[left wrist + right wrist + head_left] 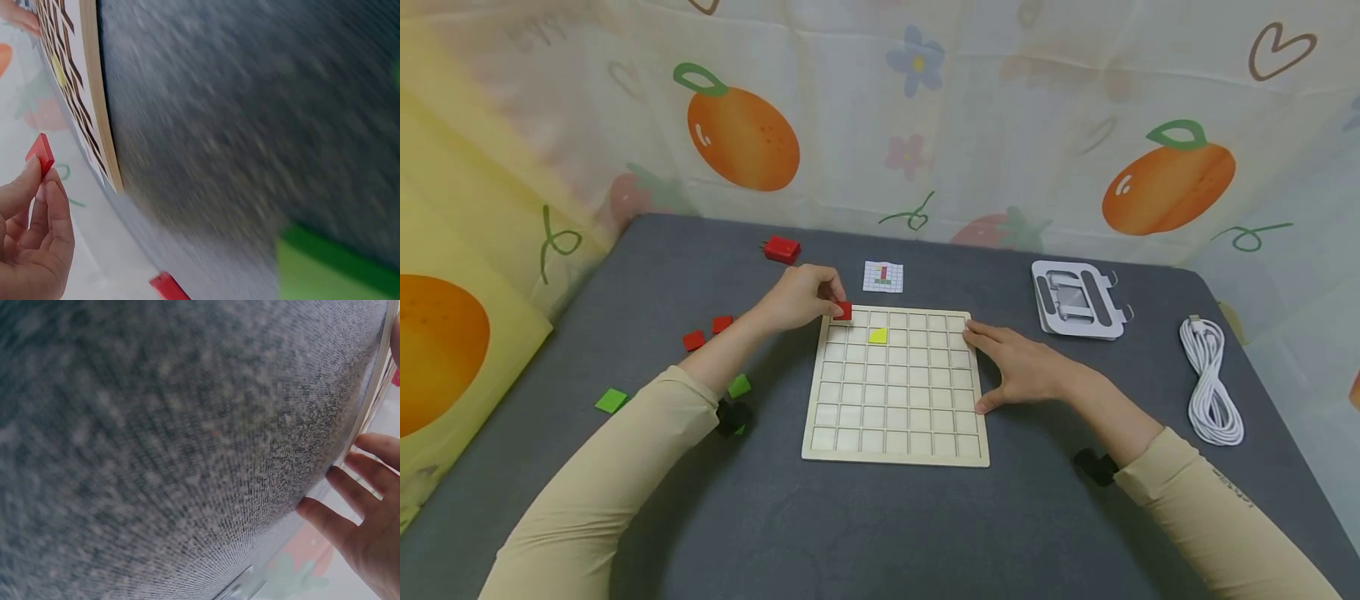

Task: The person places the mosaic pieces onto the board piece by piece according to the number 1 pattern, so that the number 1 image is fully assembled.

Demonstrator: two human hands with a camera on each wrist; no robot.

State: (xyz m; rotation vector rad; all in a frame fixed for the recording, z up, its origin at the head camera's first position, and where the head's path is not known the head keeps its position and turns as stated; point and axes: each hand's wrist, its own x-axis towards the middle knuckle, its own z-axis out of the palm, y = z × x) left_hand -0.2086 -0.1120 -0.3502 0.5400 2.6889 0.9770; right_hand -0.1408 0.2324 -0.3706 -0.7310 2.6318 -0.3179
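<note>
My left hand [806,296] pinches a small red square tile [41,154] between thumb and fingertips, over the upper left corner of a pale wooden grid board [886,450]. One yellow tile [877,336] with a rounded corner sits in a cell of the board's second row. Along the board's right edge my right hand [1026,364] rests with fingers spread, the fingertips at the upper part of the edge and the thumb lower down. In the right wrist view those fingers [372,472] reach out nearly straight to the rim.
Left of the board lie two red tiles [694,340] and several green tiles [612,401], some partly behind the left arm. Behind it are a printed pattern card [883,277] and a red plug-like block [782,249]. A white folding stand [1078,300] and coiled white cable [1212,383] lie right.
</note>
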